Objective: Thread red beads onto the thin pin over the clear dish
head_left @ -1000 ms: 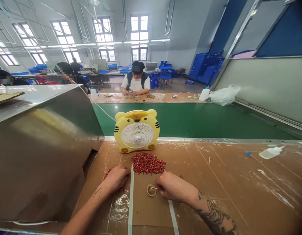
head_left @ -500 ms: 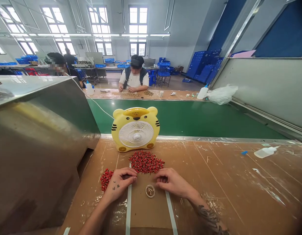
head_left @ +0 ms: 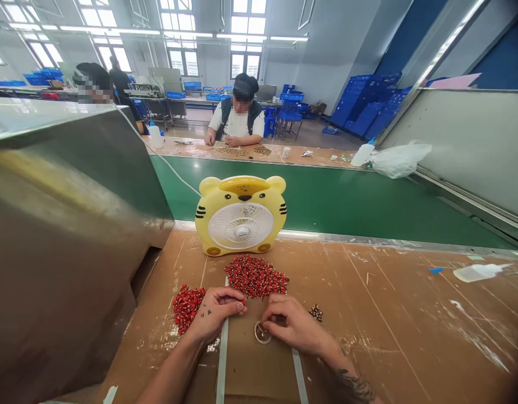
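Observation:
My left hand (head_left: 219,310) is closed in a pinch, with a small red piece (head_left: 243,301) at its fingertips. Beside its wrist lies a smaller pile of red pieces (head_left: 187,307). My right hand (head_left: 289,321) has thumb and forefinger pressed together over a small round clear dish (head_left: 262,340), partly covering it. Whatever those fingertips hold, if anything, is too small to make out. Just beyond both hands spreads a larger heap of small red pieces (head_left: 254,276) with pale or gold-coloured tips. Several dark, gold-coloured bits (head_left: 315,313) lie right of my right hand.
A yellow animal-faced fan (head_left: 242,216) stands behind the heap. On the left rises a metal cabinet (head_left: 74,224). A white squeeze bottle (head_left: 477,272) lies at the right. Across the green belt (head_left: 347,196), a person (head_left: 237,115) sits at another bench.
My right hand has moved down and left onto the dish rim. My left hand now shows a red piece at its fingertips. The head view has tilted down and shifted.

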`<state>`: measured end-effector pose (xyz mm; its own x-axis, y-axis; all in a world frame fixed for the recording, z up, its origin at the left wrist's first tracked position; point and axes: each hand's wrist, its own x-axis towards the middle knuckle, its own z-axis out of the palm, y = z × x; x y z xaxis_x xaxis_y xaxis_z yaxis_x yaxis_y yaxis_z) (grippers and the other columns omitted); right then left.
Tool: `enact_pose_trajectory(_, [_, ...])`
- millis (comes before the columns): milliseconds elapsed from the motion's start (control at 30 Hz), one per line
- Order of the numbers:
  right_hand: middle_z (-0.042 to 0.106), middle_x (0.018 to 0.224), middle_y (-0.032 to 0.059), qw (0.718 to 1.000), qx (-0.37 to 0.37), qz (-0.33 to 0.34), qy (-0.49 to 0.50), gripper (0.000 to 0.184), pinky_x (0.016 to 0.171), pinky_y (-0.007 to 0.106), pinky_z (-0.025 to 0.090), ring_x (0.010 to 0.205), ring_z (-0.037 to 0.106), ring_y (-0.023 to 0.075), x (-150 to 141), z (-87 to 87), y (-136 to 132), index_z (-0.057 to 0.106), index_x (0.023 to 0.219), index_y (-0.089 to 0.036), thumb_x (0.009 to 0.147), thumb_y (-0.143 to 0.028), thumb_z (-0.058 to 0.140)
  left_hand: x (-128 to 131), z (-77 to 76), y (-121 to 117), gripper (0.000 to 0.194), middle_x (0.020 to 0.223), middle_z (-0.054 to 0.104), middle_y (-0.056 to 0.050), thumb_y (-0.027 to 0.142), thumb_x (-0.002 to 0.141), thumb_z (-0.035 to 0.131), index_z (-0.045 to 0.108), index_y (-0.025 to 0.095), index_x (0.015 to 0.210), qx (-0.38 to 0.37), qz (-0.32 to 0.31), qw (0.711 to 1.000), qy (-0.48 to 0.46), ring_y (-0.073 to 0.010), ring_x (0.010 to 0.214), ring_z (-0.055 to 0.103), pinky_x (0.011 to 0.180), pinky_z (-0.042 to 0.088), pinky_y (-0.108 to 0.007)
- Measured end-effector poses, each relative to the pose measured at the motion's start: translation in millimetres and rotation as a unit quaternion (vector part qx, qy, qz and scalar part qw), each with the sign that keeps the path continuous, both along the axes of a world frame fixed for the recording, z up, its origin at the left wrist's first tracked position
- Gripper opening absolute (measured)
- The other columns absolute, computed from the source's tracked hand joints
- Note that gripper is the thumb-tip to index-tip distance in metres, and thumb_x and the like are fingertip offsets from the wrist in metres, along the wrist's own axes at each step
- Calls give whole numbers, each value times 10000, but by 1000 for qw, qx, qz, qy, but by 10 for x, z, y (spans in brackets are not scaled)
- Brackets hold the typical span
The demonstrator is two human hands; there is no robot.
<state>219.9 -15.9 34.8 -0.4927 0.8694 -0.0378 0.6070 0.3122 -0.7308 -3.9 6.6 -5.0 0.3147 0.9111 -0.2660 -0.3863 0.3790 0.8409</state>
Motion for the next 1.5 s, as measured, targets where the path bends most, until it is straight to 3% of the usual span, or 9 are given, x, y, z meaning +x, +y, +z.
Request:
enact_pose_trajectory(133, [595, 762, -12, 1000, -10, 7, -8, 124, 692, 224, 413, 731, 570, 142, -47, -34, 31, 760, 917, -205, 801, -189, 719, 12, -13, 8, 240, 699, 762, -60, 239, 596, 902, 775, 119, 761, 0, -14, 1000, -17, -130, 611, 697, 637, 512, -207])
enact_pose_trajectory(233, [595, 762, -5, 1000, -9, 21, 11, 95, 685, 224, 410, 736, 575, 141, -78, -96, 55, 766, 841, -211, 827, -172, 681, 4, -4, 20, 246, 696, 763, -67, 242, 594, 903, 773, 113, 759, -5, -12, 1000, -6, -140, 619, 704, 634, 512, -209])
enact_pose_trajectory(500, [586, 747, 12, 999, 25, 24, 12, 135, 658, 238, 405, 731, 563, 153, 167, -107, -103, 681, 764, -187, 878, -189, 609, 9, 6, 1, 274, 651, 759, -67, 255, 562, 911, 782, 116, 759, -30, -1, 1000, -10, -164, 606, 707, 628, 520, -238])
enact_pose_trajectory(633, [570, 715, 21, 993, 107, 35, 19, 173, 625, 253, 377, 698, 537, 158, 47, -175, -226, 670, 792, -189, 907, -185, 542, 22, -14, -11, 240, 677, 760, -60, 245, 585, 900, 786, 120, 756, -25, -11, 999, -16, -160, 618, 710, 637, 520, -236])
enact_pose_trajectory(767, [558, 676, 30, 982, 183, -28, 42, 217, 605, 269, 352, 660, 506, 161, -71, -274, -256, 653, 764, -178, 927, -186, 511, 4, -9, -17, 237, 676, 759, -52, 244, 583, 903, 787, 125, 751, -28, -11, 999, -15, -149, 611, 707, 629, 511, -223])
enact_pose_trajectory(933, [517, 628, -1, 988, 145, -9, 53, 199, 570, 258, 333, 613, 486, 146, -17, -283, -268, 621, 727, -187, 911, -198, 546, 0, -8, -35, 237, 686, 758, -52, 245, 581, 900, 784, 127, 750, -36, -9, 999, -7, -162, 618, 711, 635, 511, -238])
enact_pose_trajectory(1233, [542, 643, 9, 989, 142, -12, 29, 202, 587, 264, 344, 628, 500, 149, 25, -331, -260, 659, 781, -188, 930, -221, 528, 13, -48, -46, 206, 672, 761, -54, 233, 620, 883, 790, 133, 773, -22, -27, 999, -10, -159, 623, 700, 627, 504, -235])
enact_pose_trajectory(1333, [519, 596, -7, 992, 123, -2, 36, 206, 569, 259, 333, 594, 492, 142, 49, -294, -246, 634, 711, -188, 897, -208, 549, 9, -46, -38, 196, 683, 767, -50, 228, 615, 884, 794, 138, 764, -20, -25, 999, 5, -141, 620, 684, 642, 495, -224])
enact_pose_trajectory(1500, [531, 579, -7, 983, 121, -81, 110, 219, 547, 259, 340, 561, 502, 144, 109, -192, -231, 651, 697, -193, 890, -257, 569, 24, -40, -31, 188, 691, 766, -35, 227, 609, 883, 800, 152, 760, -12, -23, 999, 24, -123, 609, 657, 632, 475, -210])
